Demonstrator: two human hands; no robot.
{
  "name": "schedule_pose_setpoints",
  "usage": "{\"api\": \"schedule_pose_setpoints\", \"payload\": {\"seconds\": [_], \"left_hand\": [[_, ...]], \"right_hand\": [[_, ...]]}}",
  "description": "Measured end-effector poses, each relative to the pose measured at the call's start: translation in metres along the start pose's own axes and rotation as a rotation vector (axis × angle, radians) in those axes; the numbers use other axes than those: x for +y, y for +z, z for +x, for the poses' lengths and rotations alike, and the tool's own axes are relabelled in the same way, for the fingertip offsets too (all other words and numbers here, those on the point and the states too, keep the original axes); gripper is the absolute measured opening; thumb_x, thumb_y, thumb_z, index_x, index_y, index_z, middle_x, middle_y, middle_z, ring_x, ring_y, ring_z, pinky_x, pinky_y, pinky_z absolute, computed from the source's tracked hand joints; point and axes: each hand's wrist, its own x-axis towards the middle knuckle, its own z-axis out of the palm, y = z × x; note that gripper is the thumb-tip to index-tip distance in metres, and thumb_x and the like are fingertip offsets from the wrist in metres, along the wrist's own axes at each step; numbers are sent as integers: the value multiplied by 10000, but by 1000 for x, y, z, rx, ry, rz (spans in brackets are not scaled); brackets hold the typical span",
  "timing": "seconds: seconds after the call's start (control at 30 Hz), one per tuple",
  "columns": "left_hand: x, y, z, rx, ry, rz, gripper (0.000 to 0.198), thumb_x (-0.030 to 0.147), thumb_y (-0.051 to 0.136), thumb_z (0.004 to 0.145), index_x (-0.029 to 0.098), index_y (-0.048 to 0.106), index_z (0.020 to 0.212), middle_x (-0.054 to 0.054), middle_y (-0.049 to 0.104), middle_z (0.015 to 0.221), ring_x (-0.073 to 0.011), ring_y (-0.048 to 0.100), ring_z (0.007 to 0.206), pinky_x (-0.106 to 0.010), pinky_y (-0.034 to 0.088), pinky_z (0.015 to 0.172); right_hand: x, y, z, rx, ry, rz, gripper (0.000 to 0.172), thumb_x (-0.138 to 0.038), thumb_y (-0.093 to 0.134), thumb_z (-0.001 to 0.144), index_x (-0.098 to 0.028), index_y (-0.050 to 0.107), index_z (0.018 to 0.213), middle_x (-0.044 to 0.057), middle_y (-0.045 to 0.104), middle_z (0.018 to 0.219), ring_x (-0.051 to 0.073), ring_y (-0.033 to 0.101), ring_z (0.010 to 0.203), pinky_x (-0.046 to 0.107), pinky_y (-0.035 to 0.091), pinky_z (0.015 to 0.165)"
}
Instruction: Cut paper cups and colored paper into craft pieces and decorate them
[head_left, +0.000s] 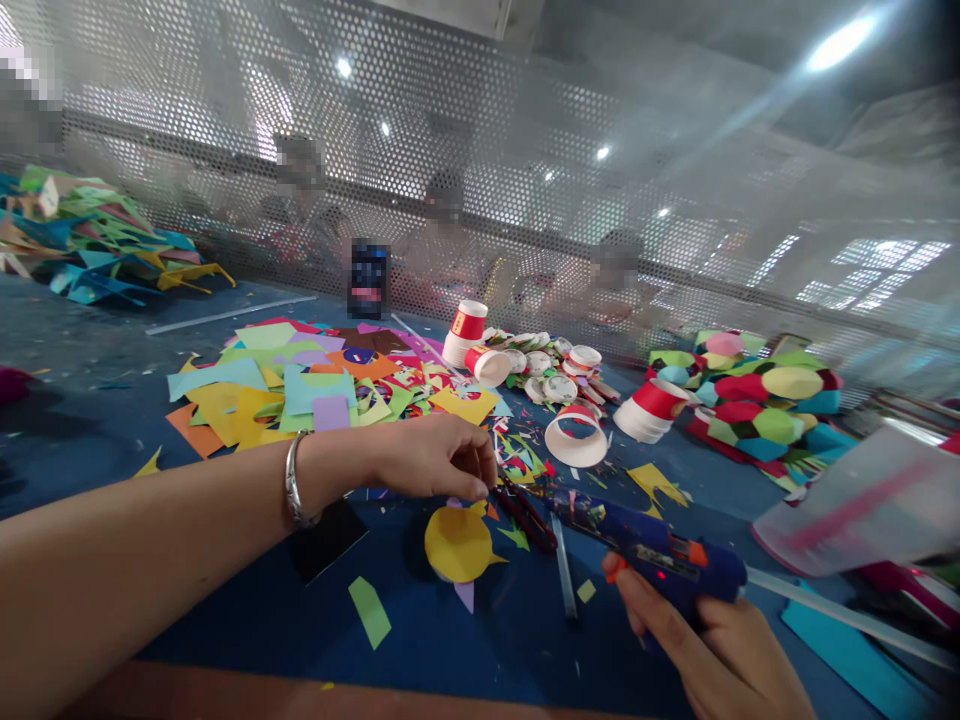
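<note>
My right hand point(712, 650) at the lower right is closed around the grip of a blue hot glue gun point(652, 550), whose nozzle points left toward the middle of the table. My left hand point(435, 458), with a silver bangle on the wrist, reaches across with fingers curled down just above a yellow paper circle point(456, 543). What its fingertips pinch, if anything, is hidden. Dark red scissors point(525, 512) lie between the hand and the glue gun's tip.
Coloured paper scraps point(300, 385) are heaped behind my left hand. Red-and-white paper cups point(652, 408) and cut cup rings point(576, 438) lie at centre right, coloured paper balls point(757, 400) beyond. A perforated screen point(525, 180) backs the blue table point(225, 620), with people behind it.
</note>
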Motion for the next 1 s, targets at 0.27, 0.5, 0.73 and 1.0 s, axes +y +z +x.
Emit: {"api": "schedule_pose_setpoints", "payload": {"seconds": [0.27, 0.5, 0.73, 1.0], "left_hand": [[-5, -2, 3, 198, 8, 414, 175, 219, 603, 773, 184, 699, 915, -57, 699, 914, -156, 569, 750, -275, 404, 653], [-3, 1, 4, 154, -25, 465, 209, 294, 642, 761, 174, 680, 928, -82, 688, 957, -201, 592, 834, -294, 426, 695], [-1, 3, 7, 149, -51, 430, 135, 230, 628, 736, 172, 672, 850, -73, 694, 902, -187, 594, 782, -281, 417, 637], [-1, -3, 5, 246, 15, 272, 113, 177, 603, 691, 168, 626, 801, -12, 645, 749, -124, 556, 644, -256, 409, 588]], "right_hand": [[-7, 2, 0, 39, -8, 40, 379, -515, 623, 848, -200, 772, 697, 71, 746, 660, 240, 718, 639, 251, 593, 561], [-9, 2, 0, 48, -4, 36, 366, -504, 632, 850, -193, 777, 722, 69, 749, 667, 241, 724, 652, 247, 604, 597], [0, -1, 1, -1, -56, 24, 326, -445, 614, 876, -193, 781, 755, 74, 771, 729, 245, 744, 692, 246, 615, 625], [-6, 3, 1, 25, -20, 19, 330, -479, 615, 868, -210, 794, 797, 69, 777, 762, 246, 743, 718, 265, 610, 661]]}}
